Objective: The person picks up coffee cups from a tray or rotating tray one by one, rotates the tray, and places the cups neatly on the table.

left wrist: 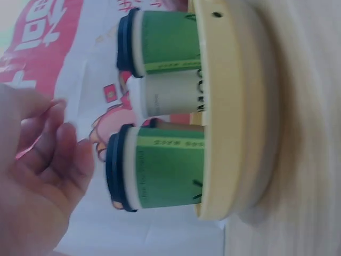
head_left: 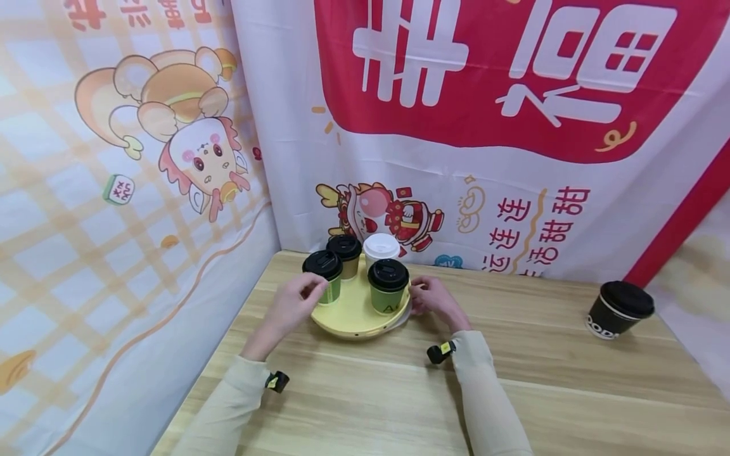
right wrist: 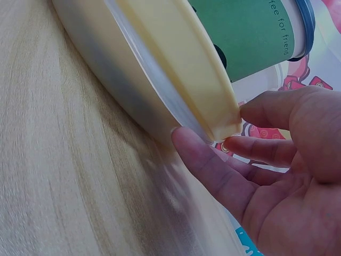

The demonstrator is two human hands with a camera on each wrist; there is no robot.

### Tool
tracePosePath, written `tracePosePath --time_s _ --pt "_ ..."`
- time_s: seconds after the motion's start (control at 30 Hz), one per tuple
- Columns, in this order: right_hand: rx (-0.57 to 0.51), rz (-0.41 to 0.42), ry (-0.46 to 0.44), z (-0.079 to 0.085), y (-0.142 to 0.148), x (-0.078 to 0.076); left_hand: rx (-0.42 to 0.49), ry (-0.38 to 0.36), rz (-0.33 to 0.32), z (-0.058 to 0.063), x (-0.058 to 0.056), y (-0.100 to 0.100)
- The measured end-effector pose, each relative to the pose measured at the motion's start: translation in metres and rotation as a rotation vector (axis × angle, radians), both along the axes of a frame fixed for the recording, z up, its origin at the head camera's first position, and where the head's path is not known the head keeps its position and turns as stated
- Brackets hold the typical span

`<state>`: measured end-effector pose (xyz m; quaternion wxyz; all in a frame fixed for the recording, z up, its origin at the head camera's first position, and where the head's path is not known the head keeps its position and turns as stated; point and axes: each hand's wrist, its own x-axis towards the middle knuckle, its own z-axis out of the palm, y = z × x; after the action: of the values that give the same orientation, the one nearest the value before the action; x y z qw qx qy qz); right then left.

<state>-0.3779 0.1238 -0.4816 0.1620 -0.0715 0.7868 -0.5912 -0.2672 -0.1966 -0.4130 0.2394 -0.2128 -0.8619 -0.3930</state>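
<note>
A round yellow tray (head_left: 355,322) sits on the table and carries several lidded paper cups. On its left stands a green cup (head_left: 331,291) with a black lid. A second green cup (head_left: 386,300) stands at the right. Behind them are a brown cup (head_left: 350,268) and a white-lidded cup (head_left: 381,246). My left hand (head_left: 293,304) hovers beside the left green cup, fingers loosely bent and holding nothing; the left wrist view shows it apart from the lids. At the tray's right edge, my right hand (right wrist: 282,160) pinches the rim between its fingertips.
A black cup (head_left: 618,309) with a black lid stands far right on the wooden table (head_left: 399,399). Printed cloth hangs along the back (head_left: 513,209) and the left side (head_left: 188,304), close behind and beside the tray.
</note>
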Motion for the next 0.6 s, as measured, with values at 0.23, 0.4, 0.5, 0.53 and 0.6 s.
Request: tracePosePath --time_s 0.23,0.4,0.5,0.53,0.6 --pt "-0.005 0.000 0.005 -0.001 0.000 -0.001 0.203 0.151 0.236 0.007 -0.014 -0.016" --pt "-0.021 0.023 0.003 0.001 0.000 0.001 0.339 0.106 0.404 -0.004 -0.027 -0.029" --pt "-0.030 0.018 0.017 0.000 0.000 -0.001 0.374 0.013 0.475 -0.011 -0.036 -0.035" --pt "-0.032 0.017 0.018 -0.001 0.000 -0.001 0.380 -0.034 0.490 -0.013 -0.038 -0.036" --pt "-0.031 0.005 0.020 -0.005 0.000 -0.004 0.387 -0.142 0.503 -0.017 -0.042 -0.038"
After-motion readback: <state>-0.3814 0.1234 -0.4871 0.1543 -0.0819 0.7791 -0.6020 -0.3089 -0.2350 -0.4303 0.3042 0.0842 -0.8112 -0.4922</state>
